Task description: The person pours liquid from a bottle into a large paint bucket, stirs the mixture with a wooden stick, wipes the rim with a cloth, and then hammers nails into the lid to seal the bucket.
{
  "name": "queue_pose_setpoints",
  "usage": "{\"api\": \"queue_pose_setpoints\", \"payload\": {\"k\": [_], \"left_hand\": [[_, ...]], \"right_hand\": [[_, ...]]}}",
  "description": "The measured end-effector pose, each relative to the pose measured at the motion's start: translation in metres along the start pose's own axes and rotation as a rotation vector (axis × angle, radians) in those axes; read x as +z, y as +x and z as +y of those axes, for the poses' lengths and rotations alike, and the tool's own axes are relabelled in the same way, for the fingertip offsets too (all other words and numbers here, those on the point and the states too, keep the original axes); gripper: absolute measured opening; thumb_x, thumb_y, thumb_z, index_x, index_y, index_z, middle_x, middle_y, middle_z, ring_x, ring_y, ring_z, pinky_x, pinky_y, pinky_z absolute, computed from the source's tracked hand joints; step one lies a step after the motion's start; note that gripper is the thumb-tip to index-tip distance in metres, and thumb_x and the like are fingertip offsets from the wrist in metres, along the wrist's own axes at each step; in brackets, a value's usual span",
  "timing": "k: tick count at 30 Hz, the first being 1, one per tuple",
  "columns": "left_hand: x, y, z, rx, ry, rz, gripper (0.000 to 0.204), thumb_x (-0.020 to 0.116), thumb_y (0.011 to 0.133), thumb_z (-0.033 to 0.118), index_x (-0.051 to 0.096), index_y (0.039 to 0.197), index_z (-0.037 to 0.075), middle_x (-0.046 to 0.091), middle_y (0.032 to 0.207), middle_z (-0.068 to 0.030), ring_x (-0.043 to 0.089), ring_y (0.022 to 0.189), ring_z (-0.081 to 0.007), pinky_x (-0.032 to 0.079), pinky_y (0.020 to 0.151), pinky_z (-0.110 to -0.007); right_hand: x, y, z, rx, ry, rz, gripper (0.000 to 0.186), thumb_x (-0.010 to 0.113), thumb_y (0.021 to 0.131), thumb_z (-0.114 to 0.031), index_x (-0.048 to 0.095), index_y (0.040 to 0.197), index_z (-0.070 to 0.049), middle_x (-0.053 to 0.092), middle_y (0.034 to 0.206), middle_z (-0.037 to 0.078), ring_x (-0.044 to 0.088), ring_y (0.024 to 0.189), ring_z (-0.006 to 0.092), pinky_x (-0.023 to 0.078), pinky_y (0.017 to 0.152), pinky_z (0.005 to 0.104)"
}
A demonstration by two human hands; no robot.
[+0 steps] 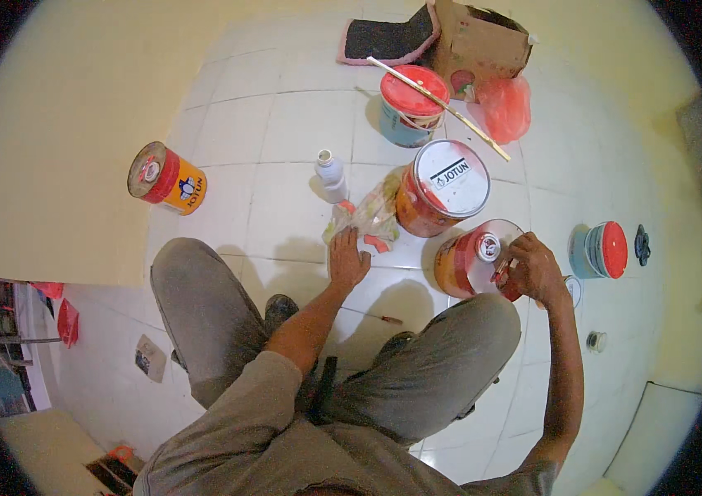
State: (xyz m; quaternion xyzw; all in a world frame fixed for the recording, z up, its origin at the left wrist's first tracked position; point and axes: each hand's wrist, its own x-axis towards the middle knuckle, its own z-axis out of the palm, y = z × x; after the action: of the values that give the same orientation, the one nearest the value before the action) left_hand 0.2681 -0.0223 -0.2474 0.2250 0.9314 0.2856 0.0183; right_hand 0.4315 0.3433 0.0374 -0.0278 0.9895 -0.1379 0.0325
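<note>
My left hand (349,258) reaches down to the floor with its fingers stretched out. Its fingertips touch a crumpled, patterned rag (380,217) with orange patches. Over the lid of an orange and red paint can (454,263), my right hand (534,266) is closed, its fingers bent together near the lid's edge. Whatever those fingers hold is too small and hidden to make out. A round cap (487,245) sits on that can's lid. Just behind stands a larger orange paint can (425,207) with a white lid. A white bottle (332,178) stands uncapped beside the rag.
A thin screwdriver (390,320) lies between my feet. Farther off are a red-lidded bucket (404,124) with a stick (450,112) across it, a cardboard box (483,51) and a red plastic bag (504,112). Another paint can (181,183) stands left; a small bucket (590,250) is right.
</note>
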Motion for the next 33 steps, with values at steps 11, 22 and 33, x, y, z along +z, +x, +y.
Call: {"api": "queue_pose_setpoints", "payload": {"k": [11, 22, 33], "left_hand": [[-0.009, 0.024, 0.013, 0.085, -0.092, 0.070, 0.075, 0.075, 0.080, 0.032, 0.049, 0.144, 0.003, 0.048, 0.138, -0.0257, 0.043, 0.136, -0.0448, 0.024, 0.120, -0.061], [-0.018, 0.020, 0.027, 0.192, 0.082, 0.134, 0.056, 0.075, 0.080, 0.031, 0.064, 0.131, 0.010, 0.053, 0.129, -0.0185, 0.048, 0.126, -0.0372, 0.035, 0.109, -0.055], [0.004, 0.012, 0.040, 0.249, -0.054, 0.131, 0.031, 0.067, 0.082, 0.012, 0.071, 0.112, 0.006, 0.065, 0.119, -0.0133, 0.057, 0.115, -0.0313, 0.042, 0.102, -0.047]], "right_hand": [[-0.006, 0.011, -0.007, -0.008, -0.074, -0.147, 0.055, 0.085, 0.064, -0.031, 0.069, 0.110, -0.006, 0.067, 0.099, 0.020, 0.062, 0.099, 0.0384, 0.053, 0.091, 0.0471], [0.014, 0.014, 0.008, 0.091, 0.016, -0.120, 0.044, 0.087, 0.036, -0.022, 0.077, 0.078, -0.014, 0.068, 0.082, 0.010, 0.056, 0.091, 0.0316, 0.048, 0.082, 0.0398], [-0.009, 0.026, -0.006, 0.079, 0.036, -0.323, 0.057, 0.092, 0.059, -0.035, 0.073, 0.104, -0.004, 0.067, 0.103, 0.025, 0.061, 0.101, 0.0435, 0.052, 0.092, 0.0484]]}}
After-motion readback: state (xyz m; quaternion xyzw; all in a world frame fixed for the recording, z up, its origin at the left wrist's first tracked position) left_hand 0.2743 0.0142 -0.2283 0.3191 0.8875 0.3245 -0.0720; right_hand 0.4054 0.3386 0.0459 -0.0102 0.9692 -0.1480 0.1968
